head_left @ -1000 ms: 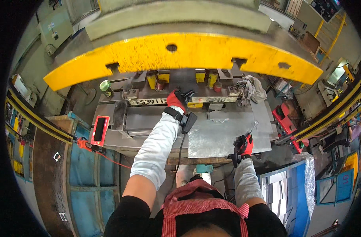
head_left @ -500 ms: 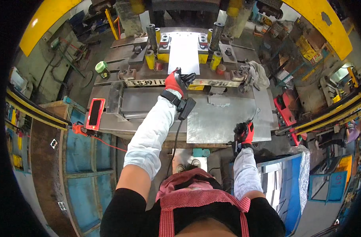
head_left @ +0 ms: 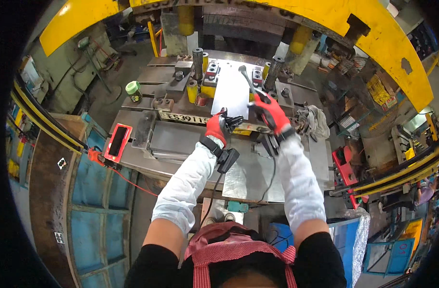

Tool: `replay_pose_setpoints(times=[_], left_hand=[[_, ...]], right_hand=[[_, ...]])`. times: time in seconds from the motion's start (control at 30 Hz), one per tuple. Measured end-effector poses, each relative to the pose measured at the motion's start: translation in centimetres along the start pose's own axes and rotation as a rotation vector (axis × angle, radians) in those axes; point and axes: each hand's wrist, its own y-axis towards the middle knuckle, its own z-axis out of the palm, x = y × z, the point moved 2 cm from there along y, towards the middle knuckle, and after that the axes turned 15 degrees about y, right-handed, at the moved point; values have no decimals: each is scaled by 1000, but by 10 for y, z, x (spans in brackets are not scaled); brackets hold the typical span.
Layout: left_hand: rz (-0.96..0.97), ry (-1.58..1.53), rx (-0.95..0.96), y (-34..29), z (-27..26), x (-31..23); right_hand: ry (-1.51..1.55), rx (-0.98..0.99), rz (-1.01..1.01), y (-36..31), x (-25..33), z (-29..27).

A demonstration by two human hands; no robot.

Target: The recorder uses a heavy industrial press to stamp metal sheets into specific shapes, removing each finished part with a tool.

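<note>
A bright, flat metal sheet (head_left: pixel 230 91) lies lengthwise over the die, between the upright posts. At its near edge my left hand (head_left: pixel 219 127), in a red glove with dark fingers, is closed on the sheet; the fingertips are partly hidden. My right hand (head_left: pixel 272 113), gloved alike, is closed around a thin rod with a rounded head (head_left: pixel 244 72). The rod's head reaches over the right side of the sheet. Both wrists carry a strapped black device with a cable.
Dark and yellow posts (head_left: pixel 198 62) flank the die. Stacked metal plates (head_left: pixel 176 139) lie at left, near a red-framed phone (head_left: pixel 117 142) and a green-lidded jar (head_left: pixel 133 90). A large sheet (head_left: pixel 243 182) covers the front table. Grey rags (head_left: pixel 313 122) lie right; the yellow press frame (head_left: pixel 397 57) arches above.
My right hand has moved from the front right of the table up to the die, bringing the rod over the sheet. My left hand stays at the sheet's near edge. The view has shifted.
</note>
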Motion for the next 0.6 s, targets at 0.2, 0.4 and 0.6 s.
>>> replay_pose_setpoints(times=[0.2, 0.4, 0.6], left_hand=[[-58, -27, 1, 18, -7, 15], [-11, 5, -9, -8, -3, 4], [10, 78, 79, 17, -2, -6]], right_hand=[[334, 39, 39, 45, -9, -23], [120, -218, -45, -140, -9, -39], [297, -425, 264, -256, -92, -90]])
